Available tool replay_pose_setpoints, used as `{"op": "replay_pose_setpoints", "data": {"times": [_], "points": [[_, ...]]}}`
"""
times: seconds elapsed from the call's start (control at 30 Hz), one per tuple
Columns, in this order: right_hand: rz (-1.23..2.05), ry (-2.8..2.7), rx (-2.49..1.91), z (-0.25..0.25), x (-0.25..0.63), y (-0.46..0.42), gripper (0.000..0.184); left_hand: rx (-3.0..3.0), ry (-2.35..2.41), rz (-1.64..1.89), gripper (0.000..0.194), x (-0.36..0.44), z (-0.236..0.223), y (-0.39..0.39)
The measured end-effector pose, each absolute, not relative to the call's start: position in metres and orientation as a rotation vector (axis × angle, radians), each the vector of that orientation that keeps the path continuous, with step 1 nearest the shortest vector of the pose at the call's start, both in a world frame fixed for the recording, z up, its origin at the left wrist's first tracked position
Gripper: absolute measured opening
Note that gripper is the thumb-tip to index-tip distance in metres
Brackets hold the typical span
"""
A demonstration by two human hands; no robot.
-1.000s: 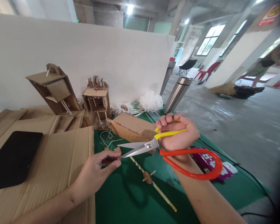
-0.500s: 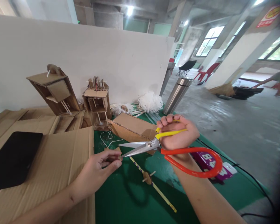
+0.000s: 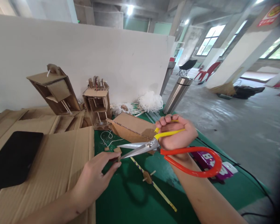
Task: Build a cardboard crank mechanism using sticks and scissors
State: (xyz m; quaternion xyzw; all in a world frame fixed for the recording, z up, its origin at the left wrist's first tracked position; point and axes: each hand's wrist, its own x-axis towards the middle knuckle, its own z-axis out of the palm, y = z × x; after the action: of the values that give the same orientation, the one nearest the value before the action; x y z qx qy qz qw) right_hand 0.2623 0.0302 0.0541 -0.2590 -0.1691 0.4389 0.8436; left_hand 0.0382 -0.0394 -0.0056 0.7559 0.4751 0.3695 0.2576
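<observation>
My right hand (image 3: 178,132) is closed around the yellow-lined handle of a pair of scissors (image 3: 151,144), whose red handle loop hangs below the wrist. The blades are parted and point left. Between thumb and fingertips my left hand (image 3: 98,171) pinches a small cardboard piece (image 3: 119,158), with one blade tip at it; whether the tip touches or enters it I cannot tell. Just behind lies another cardboard scrap (image 3: 117,150) near a white string (image 3: 110,140). Below the blades, a patterned paper straw (image 3: 162,195) passes through a brown cardboard disc (image 3: 147,177) crossed by a short stick.
Corrugated cardboard sheets (image 3: 79,149) with a black tablet-like slab (image 3: 16,158) cover the left side. Two cardboard box models (image 3: 96,107) and a cardboard box (image 3: 135,126) stand behind. A steel flask (image 3: 178,95), a purple box (image 3: 206,160) and a black cable (image 3: 249,177) are to the right.
My left hand has shifted slightly and its fingers now reveal more of the small cardboard piece. The scissors have moved a little left. A person at the far right has left the view.
</observation>
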Motion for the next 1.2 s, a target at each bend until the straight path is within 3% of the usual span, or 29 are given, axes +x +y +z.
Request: {"op": "replay_pose_setpoints", "data": {"times": [0.23, 0.63, 0.93, 1.2], "points": [[0.913, -0.384, -0.521, 0.0539, 0.2628, 0.0288, 0.007, 1.587, 1.089, 0.833, 0.032, 0.038, 0.0009, -0.03], [0.931, -0.36, -0.556, 0.0517, 0.2638, 0.0316, 0.007, 1.906, 1.217, 0.968, 0.016, 0.0358, -0.0044, -0.0373], [0.925, -0.376, -0.527, 0.0549, 0.2616, 0.0285, 0.008, 1.631, 1.138, 0.873, 0.03, 0.038, -0.0015, -0.0289], [0.942, -0.335, -0.572, 0.0569, 0.2609, 0.028, 0.008, 1.792, 1.213, 0.926, 0.016, 0.0382, -0.0033, -0.0344]]}}
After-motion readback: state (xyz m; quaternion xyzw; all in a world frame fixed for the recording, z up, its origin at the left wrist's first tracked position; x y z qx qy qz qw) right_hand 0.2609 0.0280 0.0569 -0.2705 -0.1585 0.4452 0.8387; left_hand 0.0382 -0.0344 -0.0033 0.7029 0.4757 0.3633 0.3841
